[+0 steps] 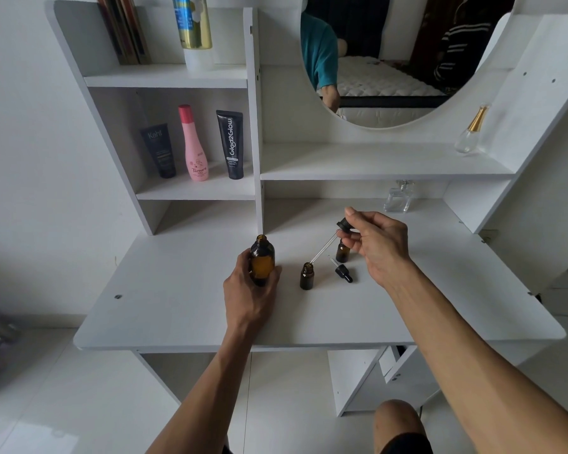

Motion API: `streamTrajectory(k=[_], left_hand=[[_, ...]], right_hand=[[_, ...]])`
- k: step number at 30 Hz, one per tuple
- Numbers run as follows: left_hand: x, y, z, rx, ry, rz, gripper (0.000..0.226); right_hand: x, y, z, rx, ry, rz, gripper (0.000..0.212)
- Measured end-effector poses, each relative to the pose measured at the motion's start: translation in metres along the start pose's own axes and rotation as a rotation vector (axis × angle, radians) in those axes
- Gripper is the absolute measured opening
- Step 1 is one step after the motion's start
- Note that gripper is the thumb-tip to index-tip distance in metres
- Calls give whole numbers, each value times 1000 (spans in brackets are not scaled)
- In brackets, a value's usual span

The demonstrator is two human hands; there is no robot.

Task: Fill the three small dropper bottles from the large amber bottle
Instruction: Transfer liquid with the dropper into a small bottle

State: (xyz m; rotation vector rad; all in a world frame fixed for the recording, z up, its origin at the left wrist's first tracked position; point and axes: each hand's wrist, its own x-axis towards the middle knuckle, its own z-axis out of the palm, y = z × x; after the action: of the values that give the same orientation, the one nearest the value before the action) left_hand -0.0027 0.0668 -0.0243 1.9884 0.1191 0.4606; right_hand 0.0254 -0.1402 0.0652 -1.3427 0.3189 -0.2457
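The large amber bottle stands upright and uncapped on the white desk, with my left hand wrapped around its lower part. My right hand pinches the black bulb of a long glass dropper, whose tip sits at the open mouth of a small amber bottle. A second small amber bottle stands behind, partly hidden by my right hand. A small black dropper cap lies on the desk between them. I see no third small bottle.
A clear square perfume bottle stands at the back under the shelf. A round perfume bottle with a gold neck is on the shelf above. Cosmetic tubes and a pink bottle fill the left cubby. A mirror hangs above.
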Motion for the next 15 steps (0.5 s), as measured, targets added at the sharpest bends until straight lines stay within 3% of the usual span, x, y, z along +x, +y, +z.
streamTrajectory(k=[15], left_hand=[[0, 0, 0, -5, 0, -1, 45]], right_hand=[[2, -2, 1, -20, -4, -16, 17]])
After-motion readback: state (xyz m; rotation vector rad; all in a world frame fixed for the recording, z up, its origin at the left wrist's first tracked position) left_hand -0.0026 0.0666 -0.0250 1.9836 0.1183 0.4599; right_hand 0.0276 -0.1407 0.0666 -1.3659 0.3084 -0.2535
